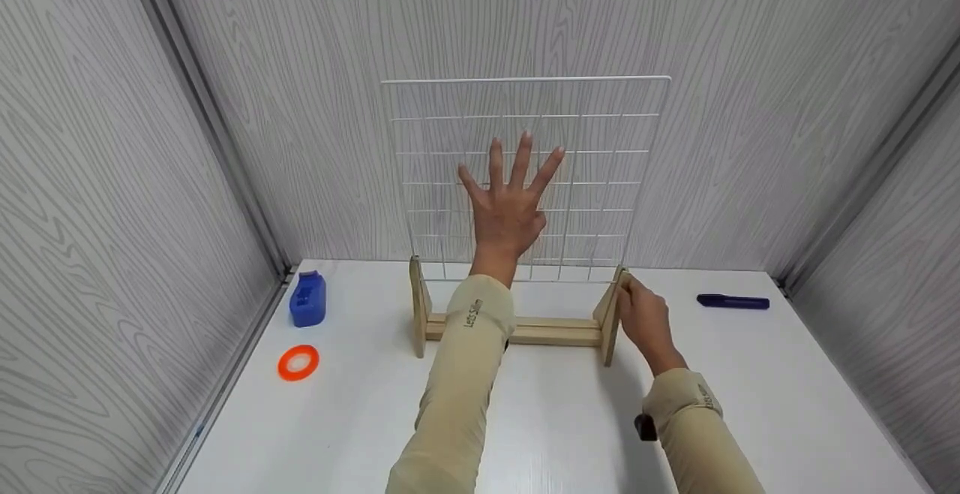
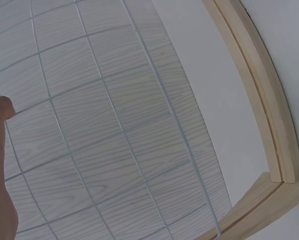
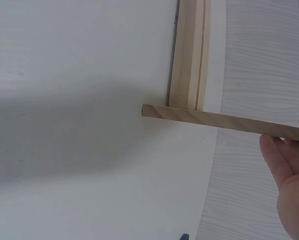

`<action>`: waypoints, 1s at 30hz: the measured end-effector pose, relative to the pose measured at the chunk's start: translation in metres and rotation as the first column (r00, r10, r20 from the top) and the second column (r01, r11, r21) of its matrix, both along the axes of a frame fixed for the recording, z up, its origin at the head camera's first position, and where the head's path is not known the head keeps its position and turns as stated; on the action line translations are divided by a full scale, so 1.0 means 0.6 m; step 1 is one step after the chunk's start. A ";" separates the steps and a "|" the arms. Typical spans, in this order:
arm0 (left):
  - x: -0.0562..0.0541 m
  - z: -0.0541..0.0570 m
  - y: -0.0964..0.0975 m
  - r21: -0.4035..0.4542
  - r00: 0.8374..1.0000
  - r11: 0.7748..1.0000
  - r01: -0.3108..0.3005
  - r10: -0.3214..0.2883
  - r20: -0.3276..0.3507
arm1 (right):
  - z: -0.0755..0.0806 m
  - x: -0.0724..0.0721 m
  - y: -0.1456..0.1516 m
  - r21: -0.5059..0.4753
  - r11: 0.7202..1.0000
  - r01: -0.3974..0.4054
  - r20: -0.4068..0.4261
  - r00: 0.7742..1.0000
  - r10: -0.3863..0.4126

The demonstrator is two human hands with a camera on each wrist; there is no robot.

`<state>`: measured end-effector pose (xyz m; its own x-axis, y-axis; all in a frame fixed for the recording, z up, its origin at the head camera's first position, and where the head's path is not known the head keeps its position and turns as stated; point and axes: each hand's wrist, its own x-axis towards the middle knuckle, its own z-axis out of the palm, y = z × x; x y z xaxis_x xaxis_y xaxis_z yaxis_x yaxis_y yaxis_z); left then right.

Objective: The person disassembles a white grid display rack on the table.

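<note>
Left hand (image 1: 508,210) — fingers spread wide at the white wire grid (image 1: 526,79); right fingers (image 1: 646,315) grip the pale wooden stand (image 1: 559,335) — uneven pushing could tip both.

Crossbar (image 1: 555,333): partly behind left sleeve (image 1: 461,381)
Wire grid (image 2: 102,78): cut off, left wrist view
Right hand (image 3: 293,187): cut off, right wrist view

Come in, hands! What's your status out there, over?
Left hand spread before white wire grid. Right hand touching right end of wooden stand. Grid upright between stand's ends. Orange ring, blue object off to the left, apart.
</note>
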<state>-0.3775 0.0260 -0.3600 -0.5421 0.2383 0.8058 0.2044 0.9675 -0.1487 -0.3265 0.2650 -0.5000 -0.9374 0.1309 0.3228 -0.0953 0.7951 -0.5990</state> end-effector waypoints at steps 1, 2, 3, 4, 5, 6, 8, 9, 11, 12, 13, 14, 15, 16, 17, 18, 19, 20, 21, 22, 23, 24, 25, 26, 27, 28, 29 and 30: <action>0.000 0.003 0.000 -0.001 1.000 1.000 0.003 -0.003 -0.007 | 0.000 0.000 0.000 0.001 1.000 0.001 0.001 1.000 -0.001; -0.001 0.006 0.000 -0.003 1.000 1.000 0.005 -0.005 -0.015 | 0.001 -0.001 0.000 0.001 1.000 0.001 0.001 1.000 -0.001; -0.001 0.009 0.000 -0.007 1.000 1.000 0.006 -0.006 -0.024 | 0.002 -0.001 0.000 0.001 1.000 0.000 0.003 1.000 0.000; -0.001 0.012 0.001 -0.009 0.999 1.000 0.010 -0.010 -0.033 | 0.003 -0.002 0.000 0.001 1.000 -0.001 0.005 1.000 0.001; -0.001 0.015 0.001 -0.012 0.999 1.000 0.010 -0.011 -0.038 | 0.003 -0.003 0.000 0.000 1.000 -0.002 0.008 1.000 0.002; -0.001 0.018 0.002 -0.011 0.999 1.000 0.014 -0.014 -0.041 | 0.004 -0.003 0.000 -0.001 1.000 -0.004 0.013 1.000 0.004; -0.001 0.022 0.002 -0.016 0.999 1.000 0.007 -0.007 -0.040 | 0.004 -0.004 0.000 -0.005 1.000 -0.011 0.023 1.000 0.011; -0.001 0.025 0.002 -0.016 0.999 1.000 0.007 -0.007 -0.037 | 0.003 -0.005 0.001 -0.006 1.000 -0.013 0.027 1.000 0.013; -0.001 0.029 0.002 -0.016 1.000 1.000 0.005 -0.006 -0.031 | 0.003 -0.006 0.003 -0.007 1.000 -0.012 0.028 1.000 0.012; 0.000 0.031 0.002 -0.017 1.000 1.000 0.003 -0.004 -0.026 | 0.003 -0.006 0.004 -0.006 1.000 -0.011 0.025 1.000 0.011; 0.000 0.033 0.002 -0.020 1.000 1.000 0.001 -0.002 -0.024 | 0.002 -0.006 0.005 -0.003 1.000 -0.012 0.022 1.000 0.012; 0.000 0.035 0.002 -0.021 1.000 1.000 0.000 0.000 -0.021 | 0.002 -0.007 0.006 -0.001 1.000 -0.014 0.019 1.000 0.014; 0.000 0.037 0.002 -0.022 1.000 1.000 0.000 0.000 -0.022 | 0.002 -0.007 0.008 0.000 1.000 -0.014 0.018 1.000 0.014; 0.001 0.039 0.002 -0.022 1.000 1.000 -0.001 0.001 -0.022 | 0.002 -0.007 0.009 -0.003 1.000 -0.019 0.020 1.000 0.019; 0.001 0.041 0.002 -0.023 1.000 1.000 -0.003 0.003 -0.021 | 0.001 -0.007 0.010 -0.007 1.000 -0.022 0.024 0.999 0.023; 0.001 0.044 0.002 -0.024 1.000 1.000 -0.006 0.005 -0.023 | 0.001 -0.007 0.011 -0.012 1.000 -0.029 0.031 0.999 0.029; 0.001 0.046 0.003 -0.026 1.000 1.000 -0.008 0.007 -0.027 | 0.001 -0.007 0.012 -0.018 0.999 -0.036 0.040 0.999 0.037; 0.001 0.049 0.003 -0.027 1.000 1.000 -0.007 0.006 -0.029 | 0.001 -0.006 0.013 -0.029 0.999 -0.043 0.051 0.998 0.044; 0.001 0.051 0.003 -0.029 1.000 1.000 -0.008 0.007 -0.030 | 0.001 -0.006 0.014 -0.041 0.998 -0.049 0.061 0.997 0.051; 0.001 0.053 0.003 -0.034 0.999 0.999 -0.011 0.010 -0.033 | 0.001 -0.006 0.015 -0.052 0.997 -0.058 0.070 0.996 0.061; 0.001 0.056 0.003 -0.038 0.999 0.999 -0.014 0.013 -0.037 | 0.001 -0.006 0.016 -0.061 0.996 -0.067 0.076 0.995 0.071; 0.001 0.058 0.002 -0.040 0.999 0.999 -0.018 0.016 -0.040 | 0.002 -0.007 0.017 -0.065 0.995 -0.079 0.079 0.993 0.084; 0.001 0.061 0.002 -0.042 0.999 0.999 -0.019 0.017 -0.043 | 0.003 -0.007 0.017 -0.073 0.993 -0.089 0.082 0.992 0.095; 0.001 0.063 0.000 -0.040 0.999 0.999 -0.019 0.018 -0.042 | 0.005 -0.008 0.017 -0.083 0.992 -0.098 0.083 0.991 0.105; 0.000 0.065 -0.001 -0.038 0.999 0.999 -0.021 0.019 -0.044 | 0.006 -0.009 0.016 -0.088 0.990 -0.106 0.081 0.990 0.114; 0.000 0.066 -0.003 -0.036 0.999 0.999 -0.024 0.023 -0.045 | 0.008 -0.010 0.016 -0.091 0.989 -0.115 0.078 0.989 0.122; 0.001 0.068 -0.005 -0.031 0.999 0.999 -0.026 0.024 -0.043 | 0.010 -0.011 0.015 -0.094 0.988 -0.120 0.075 0.989 0.127; 0.001 0.069 -0.007 -0.027 0.999 0.999 -0.027 0.026 -0.042 | 0.012 -0.012 0.015 -0.099 0.987 -0.124 0.073 0.989 0.132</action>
<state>-0.3771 0.0216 -0.3185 -0.5146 0.2465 0.8213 0.1719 0.9680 -0.1828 -0.3336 0.2737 -0.4928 -0.9705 0.0344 0.2386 -0.1417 0.7193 -0.6801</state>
